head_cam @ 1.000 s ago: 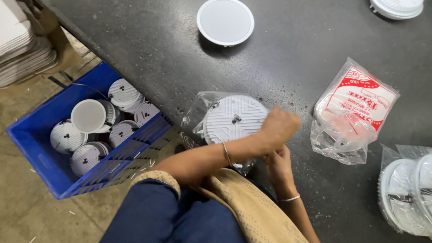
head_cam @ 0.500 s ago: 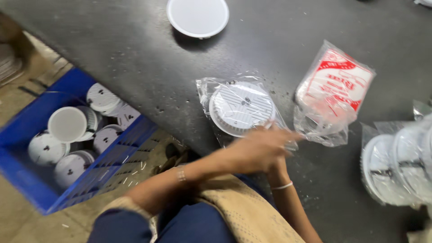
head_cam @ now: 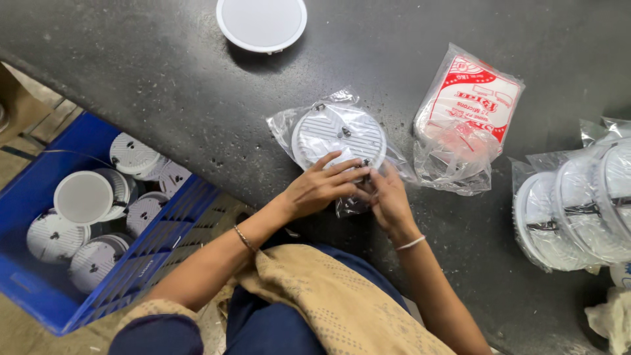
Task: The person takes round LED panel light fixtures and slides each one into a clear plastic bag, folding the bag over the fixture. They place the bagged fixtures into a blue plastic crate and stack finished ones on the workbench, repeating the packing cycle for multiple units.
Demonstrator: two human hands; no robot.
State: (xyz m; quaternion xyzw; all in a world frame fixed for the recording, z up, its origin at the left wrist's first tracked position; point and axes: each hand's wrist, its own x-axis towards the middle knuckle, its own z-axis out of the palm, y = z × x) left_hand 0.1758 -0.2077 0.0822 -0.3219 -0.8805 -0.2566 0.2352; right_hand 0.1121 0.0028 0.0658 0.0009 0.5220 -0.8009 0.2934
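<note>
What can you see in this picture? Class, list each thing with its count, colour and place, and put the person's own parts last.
Bagged disc: one, white, in clear plastic, table centre.
Bare disc: one, white, table top edge.
Bag packet: one, red and white, right of centre.
Bagged discs: several, white, far right.
Crate: one, blue, holding white discs, floor at left.
Table: one, dark.
Left hand: on the bagged disc's near edge.
Right hand: at the bag's edge.

We were at a packing bench in a small workshop or factory: a dark worktable (head_cam: 164, 79) filled the frame, a blue crate (head_cam: 46, 289) of identical round white fittings sat at lower left, and bagged fittings (head_cam: 572, 210) were stacked at the right edge.
</note>
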